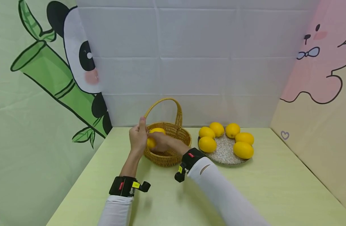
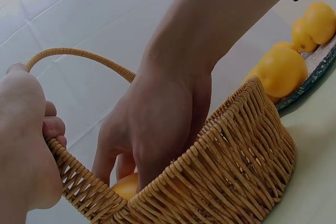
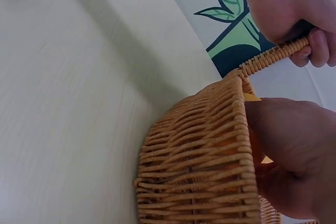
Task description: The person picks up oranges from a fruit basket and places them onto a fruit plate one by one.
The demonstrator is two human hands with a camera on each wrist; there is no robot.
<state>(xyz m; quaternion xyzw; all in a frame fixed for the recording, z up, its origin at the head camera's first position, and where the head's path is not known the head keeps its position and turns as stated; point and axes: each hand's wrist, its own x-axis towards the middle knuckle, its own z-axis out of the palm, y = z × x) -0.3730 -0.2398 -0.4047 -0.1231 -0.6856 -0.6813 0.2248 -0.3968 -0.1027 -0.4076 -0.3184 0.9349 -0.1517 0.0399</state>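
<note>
A wicker basket (image 1: 165, 162) with a tall arched handle (image 1: 179, 116) stands on the table. My left hand (image 1: 138, 138) grips that handle on its left side, thumb pointing up. Reaching over the rim, my right hand (image 1: 160, 142) is down inside the basket, its fingers curled round a lemon (image 1: 151, 143). A second lemon (image 1: 157, 129) shows just behind the right hand. In the left wrist view, the right fingertips are partly hidden by the woven wall, and a bit of lemon (image 2: 126, 185) shows beside them.
Right of the basket is a round speckled plate (image 1: 225, 150) with several lemons round its edge, among them a front right lemon (image 1: 243, 150) and a front left lemon (image 1: 207, 144). A pale wall cloth (image 1: 195, 75) hangs behind the table (image 1: 167, 194).
</note>
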